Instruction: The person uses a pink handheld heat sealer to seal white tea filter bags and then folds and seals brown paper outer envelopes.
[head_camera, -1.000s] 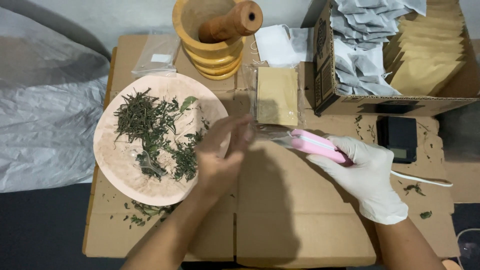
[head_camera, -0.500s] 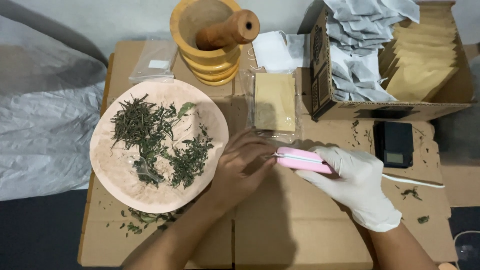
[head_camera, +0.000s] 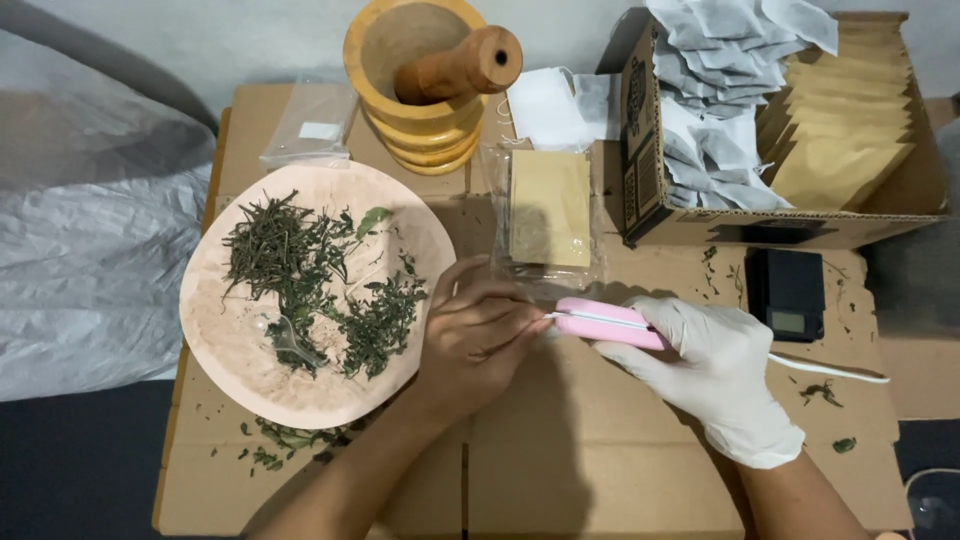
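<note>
Bare left hand (head_camera: 478, 335), fingers curled & pinched at the tip of a pink handheld sealer (head_camera: 607, 323) — what's pinched is too small to tell. Right hand (head_camera: 712, 372), white glove, closed round the sealer's body; white cord (head_camera: 830, 368) trails off to the right. Sealer lies mid-counter on flattened cardboard (head_camera: 590, 450), just below a clear bag w/ tan sachet (head_camera: 548, 208). Left of hands: pink plate (head_camera: 240, 345) w/ dried green herbs (head_camera: 300, 270). Behind: wooden mortar (head_camera: 405, 90) w/ pestle (head_camera: 460, 68). Right — cardboard box (head_camera: 700, 225) of white & tan sachets, small black scale (head_camera: 788, 293).
</note>
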